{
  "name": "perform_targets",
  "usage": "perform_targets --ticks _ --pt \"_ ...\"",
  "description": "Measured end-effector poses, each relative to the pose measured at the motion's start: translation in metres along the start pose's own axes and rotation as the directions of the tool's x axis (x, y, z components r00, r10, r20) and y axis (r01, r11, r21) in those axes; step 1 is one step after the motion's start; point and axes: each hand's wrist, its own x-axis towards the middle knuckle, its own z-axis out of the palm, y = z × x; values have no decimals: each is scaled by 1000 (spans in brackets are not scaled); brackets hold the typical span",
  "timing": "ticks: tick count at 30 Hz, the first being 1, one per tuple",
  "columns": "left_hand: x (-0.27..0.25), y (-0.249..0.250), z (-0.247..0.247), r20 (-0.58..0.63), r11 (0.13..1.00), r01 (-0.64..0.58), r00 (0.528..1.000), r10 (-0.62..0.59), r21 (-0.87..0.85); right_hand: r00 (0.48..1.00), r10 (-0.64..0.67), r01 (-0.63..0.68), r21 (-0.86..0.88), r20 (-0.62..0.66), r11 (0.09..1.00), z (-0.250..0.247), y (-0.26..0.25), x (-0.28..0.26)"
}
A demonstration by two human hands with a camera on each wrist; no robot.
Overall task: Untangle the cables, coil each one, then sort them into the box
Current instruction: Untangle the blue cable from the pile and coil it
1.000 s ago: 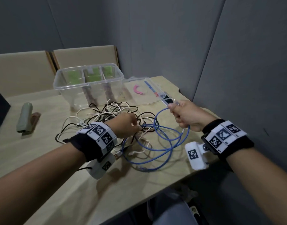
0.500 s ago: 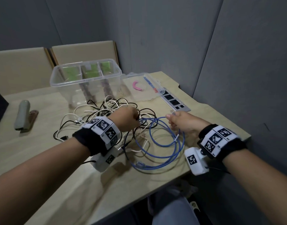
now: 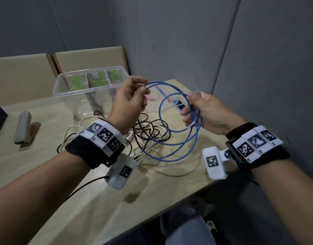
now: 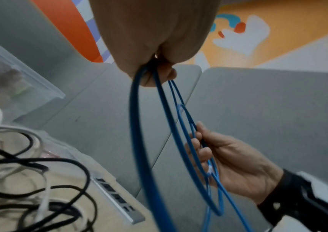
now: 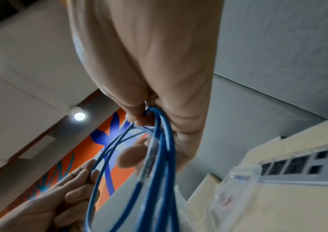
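A blue cable (image 3: 171, 137) hangs in loose loops above the table between both hands. My left hand (image 3: 129, 101) pinches its upper strand (image 4: 137, 113) between thumb and fingers. My right hand (image 3: 203, 108) grips several gathered loops (image 5: 159, 157) with a clear plug end at its fingertips. Below them a tangle of black and white cables (image 3: 145, 131) lies on the table. The clear plastic box (image 3: 92, 85) with green-labelled dividers stands behind the tangle.
The box's clear lid (image 3: 168, 98) lies flat to the right of the box, by a socket strip (image 3: 178, 105) set in the table. A grey stapler (image 3: 23, 126) rests at the left. Grey partition walls close in behind and right; the table edge runs near my knees.
Both hands have risen from the table, lifting the blue cable clear of the tangle. The left hand left the pile and now pinches the blue loop.
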Motion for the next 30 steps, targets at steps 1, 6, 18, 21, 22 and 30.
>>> perform_targets --ticks 1,6,18,21,22,30 --pt "2 2 0 -29 999 -22 999 21 -46 1000 -22 22 28 1 999 2 -5 0" --pt "2 14 3 -27 995 1 1000 -3 -99 997 -83 83 13 -2 996 12 -16 2" --pt "-9 18 -10 336 919 394 868 -366 -18 992 -114 117 -61 44 991 25 -15 1" --pt "-2 20 -14 239 936 333 924 -300 -112 990 -106 112 -66 90 991 28 -16 0" --pt "0 21 -16 199 931 331 933 -299 -154 990 -103 109 -53 98 993 29 -16 0" --pt "14 19 -33 -80 934 271 952 -296 -234 992 -108 105 42 70 994 33 -22 1"
